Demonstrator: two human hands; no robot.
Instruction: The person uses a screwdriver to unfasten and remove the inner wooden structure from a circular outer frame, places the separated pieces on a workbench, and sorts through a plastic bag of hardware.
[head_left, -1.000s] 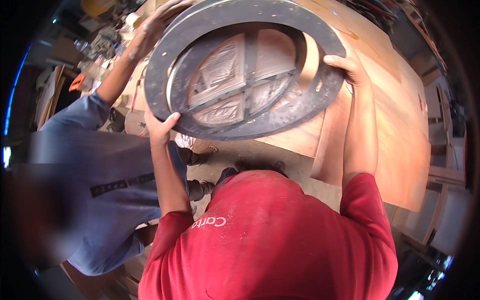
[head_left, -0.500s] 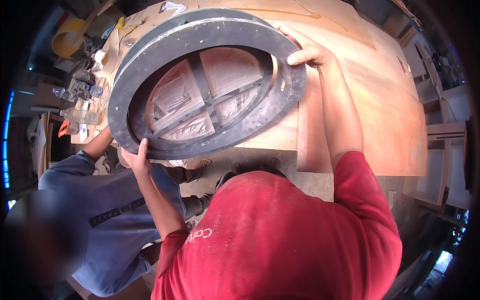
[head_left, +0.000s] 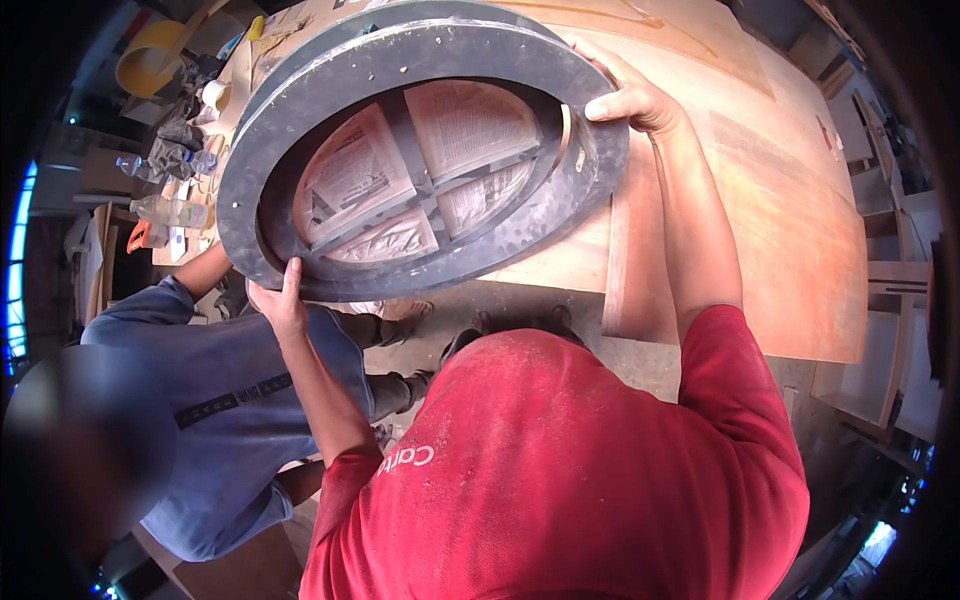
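Observation:
A large dark-grey oval frame is tilted up in front of me, over the front part of the wooden workbench. Newspaper covers its inner panes, which dark crossing bars divide. My left hand grips the lower left rim, thumb on the face and fingers hidden behind. Around the upper right rim my right hand is closed, its thumb pressed on the front. A thin pale strip curves along the inner right edge of the opening.
Sheets of plywood cover the workbench on the right. Plastic bottles, an orange-handled tool and a tape roll lie at its left end. A co-worker in a blue shirt stands close on my left.
The oval frame and both my hands appear slightly higher and further right in view. The surroundings have shifted a little as well. My grip on the rim looks the same.

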